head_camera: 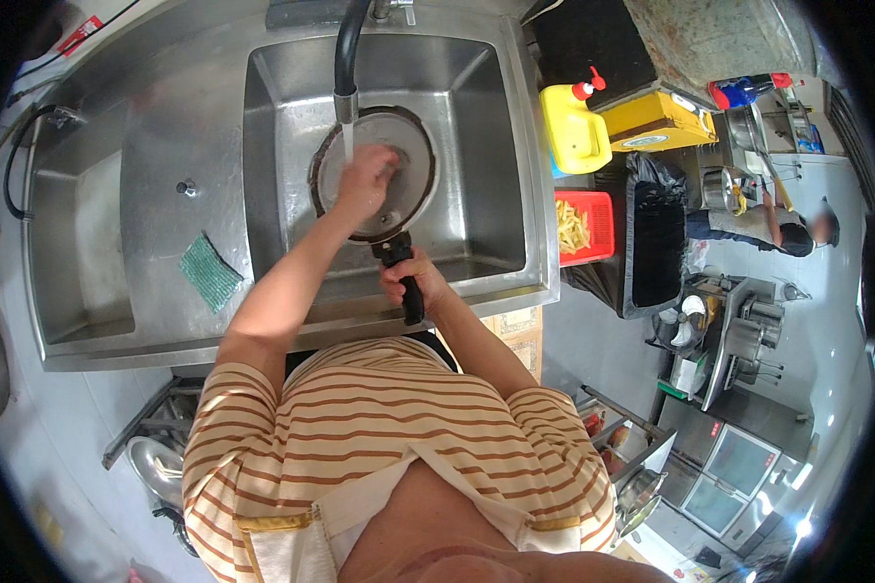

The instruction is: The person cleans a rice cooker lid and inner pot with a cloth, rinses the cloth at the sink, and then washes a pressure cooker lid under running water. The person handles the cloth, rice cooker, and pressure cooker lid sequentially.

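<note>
Over the basin of the steel sink (492,182), a round metal pressure-cooker lid (415,164) with a dark ring around its rim lies tilted. My right hand (414,280) grips its black handle (413,306). My left hand (368,178), slightly blurred, is on the lid's face with its fingers curled; whether it holds anything is hidden. Water runs from the black-hosed faucet (346,106) beside that hand. A green scouring pad (210,273) lies on the steel drainboard to the left.
Right of the sink are a yellow pump bottle (574,127), a red basket (601,227) of cut potato strips and a bin lined with a black bag (656,240). A second basin (80,240) is at far left. Another person (758,226) stands by pots at far right.
</note>
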Tool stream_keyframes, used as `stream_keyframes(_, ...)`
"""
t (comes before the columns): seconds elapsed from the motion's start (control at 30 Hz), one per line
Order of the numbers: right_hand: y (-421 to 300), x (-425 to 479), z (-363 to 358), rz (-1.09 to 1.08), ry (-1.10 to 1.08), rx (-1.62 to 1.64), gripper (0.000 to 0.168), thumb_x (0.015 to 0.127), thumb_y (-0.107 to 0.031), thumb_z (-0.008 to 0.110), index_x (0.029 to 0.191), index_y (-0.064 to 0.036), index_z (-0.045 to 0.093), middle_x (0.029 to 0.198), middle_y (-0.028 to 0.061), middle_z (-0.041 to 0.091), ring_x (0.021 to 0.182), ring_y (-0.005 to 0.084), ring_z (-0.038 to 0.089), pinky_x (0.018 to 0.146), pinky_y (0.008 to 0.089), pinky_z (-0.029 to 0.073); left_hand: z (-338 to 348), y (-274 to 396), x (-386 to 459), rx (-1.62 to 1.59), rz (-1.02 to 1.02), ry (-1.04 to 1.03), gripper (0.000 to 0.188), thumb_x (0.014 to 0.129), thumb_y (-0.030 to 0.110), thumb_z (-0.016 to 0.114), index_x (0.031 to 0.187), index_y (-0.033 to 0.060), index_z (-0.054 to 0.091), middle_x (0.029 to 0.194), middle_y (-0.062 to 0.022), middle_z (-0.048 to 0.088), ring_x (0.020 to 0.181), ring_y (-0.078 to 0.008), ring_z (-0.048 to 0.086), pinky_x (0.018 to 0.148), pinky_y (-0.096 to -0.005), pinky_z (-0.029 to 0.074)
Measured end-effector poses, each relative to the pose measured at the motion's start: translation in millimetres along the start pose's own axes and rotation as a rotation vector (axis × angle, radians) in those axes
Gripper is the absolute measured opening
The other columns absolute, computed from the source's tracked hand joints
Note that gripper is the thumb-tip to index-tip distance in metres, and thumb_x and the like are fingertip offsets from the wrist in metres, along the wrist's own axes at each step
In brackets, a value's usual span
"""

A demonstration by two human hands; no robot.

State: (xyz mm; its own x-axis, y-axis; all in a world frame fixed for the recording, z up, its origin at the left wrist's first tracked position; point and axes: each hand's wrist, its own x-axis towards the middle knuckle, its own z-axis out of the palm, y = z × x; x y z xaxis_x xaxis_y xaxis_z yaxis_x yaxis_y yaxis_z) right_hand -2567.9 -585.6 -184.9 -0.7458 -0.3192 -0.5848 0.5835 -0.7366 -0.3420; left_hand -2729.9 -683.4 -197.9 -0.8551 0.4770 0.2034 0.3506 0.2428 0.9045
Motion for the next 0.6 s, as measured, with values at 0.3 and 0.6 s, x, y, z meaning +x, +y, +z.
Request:
stream_keyframes(0.3,-1,-2,-25,-0.022,-0.016,-0.037,0.015,0.07,-0.002,0.062,0.074,-0.003,0.048,0.057,0.0076,0.048,0.046,0.0151,0.045,0.04,0.0306,0.038,-24,-67,-20,0.215,-0.131,-0.067,0.017,0.079,0.007,0.058,0.094,0.0074,0.065,0.095,-0.0135,0.062,0.097,-0.0327,0.056,0.083,-0.041,0.045)
stream_keyframes(0.6,-6,17,2,0.102,0.009,0.118,0.011,0.072,-0.001,0.057,0.076,-0.004,0.047,0.058,0.0057,0.047,0.045,0.0142,0.043,0.041,0.0295,0.037,12,-3,-3,-0.176,0.008,-0.33,0.014,0.083,0.005,0.058,0.096,0.0042,0.063,0.105,-0.0087,0.061,0.095,-0.0234,0.06,0.082,-0.0336,0.047)
